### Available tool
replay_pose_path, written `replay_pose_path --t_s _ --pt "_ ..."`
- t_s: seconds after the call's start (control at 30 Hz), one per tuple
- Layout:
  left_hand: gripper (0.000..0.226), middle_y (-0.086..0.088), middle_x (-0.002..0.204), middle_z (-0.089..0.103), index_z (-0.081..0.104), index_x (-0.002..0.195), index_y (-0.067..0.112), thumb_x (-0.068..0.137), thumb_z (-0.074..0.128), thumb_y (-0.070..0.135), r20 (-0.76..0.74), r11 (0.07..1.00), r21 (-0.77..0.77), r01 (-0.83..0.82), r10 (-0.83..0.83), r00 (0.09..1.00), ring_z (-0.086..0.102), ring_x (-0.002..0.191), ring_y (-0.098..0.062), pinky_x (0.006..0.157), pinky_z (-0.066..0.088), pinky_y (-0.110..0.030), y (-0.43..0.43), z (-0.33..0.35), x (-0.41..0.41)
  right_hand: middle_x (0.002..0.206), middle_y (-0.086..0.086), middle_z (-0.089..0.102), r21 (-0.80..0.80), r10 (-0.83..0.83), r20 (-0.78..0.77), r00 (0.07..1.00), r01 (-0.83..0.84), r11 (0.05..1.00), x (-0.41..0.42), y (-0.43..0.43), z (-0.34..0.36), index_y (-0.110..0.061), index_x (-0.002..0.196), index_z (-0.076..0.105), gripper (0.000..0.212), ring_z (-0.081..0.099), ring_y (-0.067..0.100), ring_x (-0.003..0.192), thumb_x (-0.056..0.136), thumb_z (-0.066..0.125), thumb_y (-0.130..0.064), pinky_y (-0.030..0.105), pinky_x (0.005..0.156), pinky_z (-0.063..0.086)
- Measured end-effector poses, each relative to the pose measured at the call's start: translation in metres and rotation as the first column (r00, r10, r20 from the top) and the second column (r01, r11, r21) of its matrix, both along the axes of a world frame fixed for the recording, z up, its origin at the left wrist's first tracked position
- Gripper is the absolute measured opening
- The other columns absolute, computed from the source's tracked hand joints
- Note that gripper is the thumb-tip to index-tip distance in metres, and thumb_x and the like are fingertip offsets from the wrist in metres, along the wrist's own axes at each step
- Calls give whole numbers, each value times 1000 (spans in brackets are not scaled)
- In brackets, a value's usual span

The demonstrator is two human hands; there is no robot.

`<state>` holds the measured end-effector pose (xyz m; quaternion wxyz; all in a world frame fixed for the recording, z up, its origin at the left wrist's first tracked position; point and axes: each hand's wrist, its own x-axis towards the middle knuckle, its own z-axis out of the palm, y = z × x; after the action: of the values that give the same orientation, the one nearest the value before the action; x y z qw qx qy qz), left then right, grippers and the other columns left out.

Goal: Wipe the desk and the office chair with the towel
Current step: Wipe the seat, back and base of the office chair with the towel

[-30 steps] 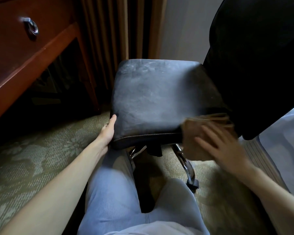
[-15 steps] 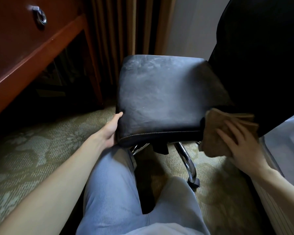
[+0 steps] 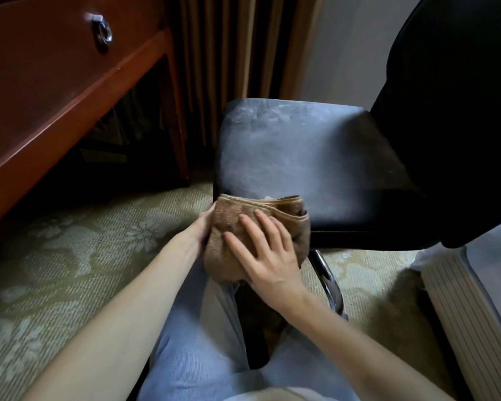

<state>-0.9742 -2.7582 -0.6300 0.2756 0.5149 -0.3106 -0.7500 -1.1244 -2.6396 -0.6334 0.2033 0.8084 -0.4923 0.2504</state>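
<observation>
Towel (image 3: pixel 229 215): brown terry, folded thick, on the near-left corner of the seat (image 3: pixel 301 157), hanging over its front edge. Right grip (image 3: pixel 268 250) lies flat on the towel, fingers straight and spread, pressing, not curled round it. Left grip (image 3: pixel 201 231) touches the towel's left side at that corner. Its fingers are hidden behind cloth, so can't tell how closed. Seat is black leather, squarish, rounded corners, scuffed grey. Chrome leg (image 3: pixel 327 279) below. Red-brown wood desk (image 3: pixel 55 96) at left, metal ring pull (image 3: pixel 103 33). Floral woven carpet (image 3: pixel 70 241).
</observation>
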Motion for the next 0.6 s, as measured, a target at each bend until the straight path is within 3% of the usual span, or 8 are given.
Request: replay_pose_path --t_s 0.07,0.13,0.2,0.27,0.3,0.47,0.5,0.6 --pt "24 2 83 72 54 112 17 112 32 25 66 1000 -2 -3 3 998 65 74 -12 67 55 -24 1 -10 8 141 19 61 0 14 1 1000 -14 1000 16 -4 1 -19 130 71 36 52 45 135 98 56 -13 57 112 41" --pt "31 4 78 67 53 95 21 113 27 23 106 1000 -16 -1 2 994 65 62 -8 55 53 -20 5 -14 16 139 18 63 31 28 9 1000 -28 999 25 -8 4 -18 127 72 36 54 45 134 97 53 -14 57 112 41" --pt "31 -1 81 68 57 105 19 112 28 29 90 1000 -20 10 -8 996 66 70 -14 73 56 -26 2 -10 14 137 16 64 54 60 7 998 -60 997 19 -10 12 -18 124 74 38 56 43 132 88 62 -17 55 111 42" --pt "49 -16 99 72 63 122 9 110 30 44 -84 998 35 54 -51 995 67 93 -27 101 47 -37 -3 1 5 135 14 66 38 79 42 996 -81 996 -3 -9 27 -16 122 75 43 59 41 129 79 72 -20 51 108 44" --pt "59 -18 108 73 65 125 5 108 31 51 -135 998 45 47 -41 990 69 101 -29 105 46 -39 -7 1 0 135 14 66 5 70 82 994 -71 997 -19 -9 37 -14 122 75 46 59 41 127 77 74 -21 51 107 45" --pt "76 -17 126 72 76 119 8 103 29 65 -279 996 65 -55 71 958 73 109 -30 80 61 -36 -14 -1 -6 137 14 63 -89 -148 287 946 181 980 -143 -9 93 -7 131 65 67 59 39 125 72 78 -33 58 107 42" --pt "78 -17 126 71 76 119 7 103 28 66 -289 995 72 -63 81 954 74 107 -30 76 61 -36 -15 -2 -6 138 12 63 -35 -227 287 931 247 968 -170 -10 103 -12 138 59 77 60 37 124 69 77 -40 58 107 42" --pt "83 -18 129 70 64 132 6 101 22 71 -300 994 73 -84 102 949 72 110 -31 86 55 -39 -16 -4 -6 141 5 59 298 -401 298 866 314 901 -229 -15 116 -29 153 40 105 56 23 126 62 74 -68 45 108 44"
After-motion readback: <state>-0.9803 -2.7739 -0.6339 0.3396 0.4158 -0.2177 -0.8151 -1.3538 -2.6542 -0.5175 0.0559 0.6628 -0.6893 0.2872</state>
